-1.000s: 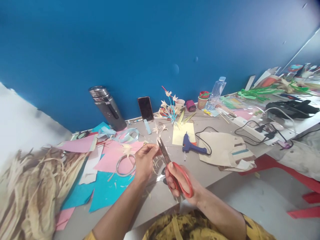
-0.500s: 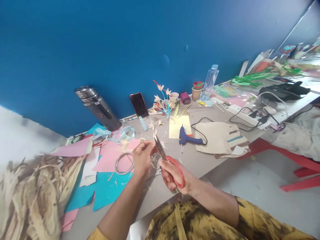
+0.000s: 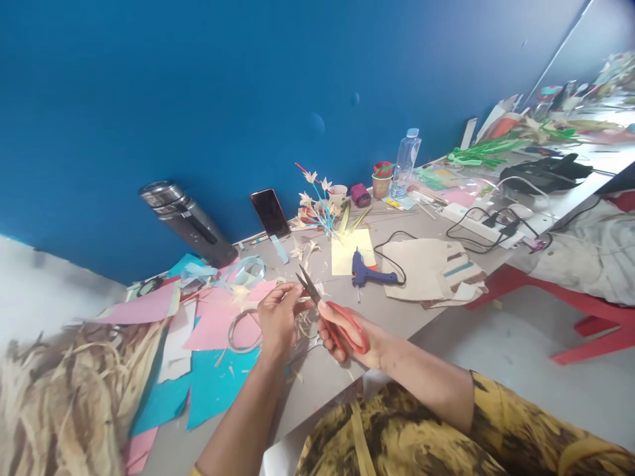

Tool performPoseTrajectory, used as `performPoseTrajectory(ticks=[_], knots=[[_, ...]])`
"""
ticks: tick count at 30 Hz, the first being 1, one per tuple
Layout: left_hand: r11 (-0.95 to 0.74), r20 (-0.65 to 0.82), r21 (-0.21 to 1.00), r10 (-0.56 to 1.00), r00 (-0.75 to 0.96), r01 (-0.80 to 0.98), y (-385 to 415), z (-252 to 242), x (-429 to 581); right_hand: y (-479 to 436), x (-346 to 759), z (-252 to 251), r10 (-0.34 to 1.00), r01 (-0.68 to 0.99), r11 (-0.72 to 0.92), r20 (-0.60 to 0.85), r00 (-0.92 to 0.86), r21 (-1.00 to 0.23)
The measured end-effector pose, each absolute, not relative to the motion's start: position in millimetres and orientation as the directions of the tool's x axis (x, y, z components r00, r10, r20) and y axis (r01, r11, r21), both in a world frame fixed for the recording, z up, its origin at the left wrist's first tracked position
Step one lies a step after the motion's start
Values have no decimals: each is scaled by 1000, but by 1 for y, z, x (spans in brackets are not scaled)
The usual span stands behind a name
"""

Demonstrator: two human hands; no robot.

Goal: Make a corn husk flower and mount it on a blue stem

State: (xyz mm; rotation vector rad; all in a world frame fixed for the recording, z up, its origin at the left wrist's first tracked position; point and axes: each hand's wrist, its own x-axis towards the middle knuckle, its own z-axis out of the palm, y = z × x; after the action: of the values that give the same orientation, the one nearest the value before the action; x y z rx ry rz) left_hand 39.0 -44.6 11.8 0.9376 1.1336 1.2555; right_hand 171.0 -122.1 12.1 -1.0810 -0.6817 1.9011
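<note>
My right hand (image 3: 350,334) is closed round the red handles of a pair of scissors (image 3: 310,288), whose blades point up and away, slightly parted. Just left of the blades, my left hand (image 3: 278,311) is pinched, with the fingertips together; whatever sits between them is too small to make out. Pale husk-like scraps (image 3: 306,324) lie on the table beside the hands. Beyond the blade tips are small cream petal-shaped flowers (image 3: 305,250). Farther back, several more cream flowers on blue stems (image 3: 322,210) stand by a paper cup (image 3: 337,195).
A blue glue gun (image 3: 370,272) lies right of the hands near a yellow sheet (image 3: 342,258). Left are pink and blue paper (image 3: 223,380), a tape roll (image 3: 233,337) and dried husks (image 3: 84,396). A flask (image 3: 191,225), phone (image 3: 269,211) and bottle (image 3: 405,165) stand along the wall.
The scissors' blades have tilted further left and parted slightly, their tips now above my left fingertips. The pale piece seen at my left fingertips is no longer distinct. The whole view has shifted a little.
</note>
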Motion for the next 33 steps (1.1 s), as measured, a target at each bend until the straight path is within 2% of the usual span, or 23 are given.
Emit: performPoseTrajectory(ticks=[12, 17, 21, 23, 24, 25, 27, 30, 33], knots=[[66, -73, 989, 996, -49, -129, -44, 4, 38, -116, 156, 5, 770, -488, -632, -556, -311, -602], [18, -16, 999, 997, -77, 38, -43, 3, 35, -110, 154, 2, 763, -473, -645, -542, -352, -600], [60, -67, 993, 995, -71, -98, -41, 6, 33, -110, 165, 4, 784, -419, -621, -516, -345, -663], [56, -74, 983, 992, -99, -174, -38, 9, 30, -116, 183, 9, 827, -320, -557, -476, -298, -766], [55, -79, 979, 990, -116, -195, -36, 10, 29, -120, 196, 12, 847, -216, -518, -461, -263, -828], [61, -89, 977, 988, -128, -204, -35, 11, 28, -125, 212, 16, 879, -89, -462, -443, -179, -882], [88, -114, 977, 985, -128, -193, -32, 13, 26, -135, 248, 23, 916, 226, -393, -400, 18, -891], [121, -137, 980, 986, -94, -159, -31, 13, 25, -143, 305, 33, 934, 536, -355, -270, 233, -766], [126, -133, 985, 990, -50, -121, -30, 9, 26, -137, 345, 34, 882, 725, -453, -139, 451, -520]])
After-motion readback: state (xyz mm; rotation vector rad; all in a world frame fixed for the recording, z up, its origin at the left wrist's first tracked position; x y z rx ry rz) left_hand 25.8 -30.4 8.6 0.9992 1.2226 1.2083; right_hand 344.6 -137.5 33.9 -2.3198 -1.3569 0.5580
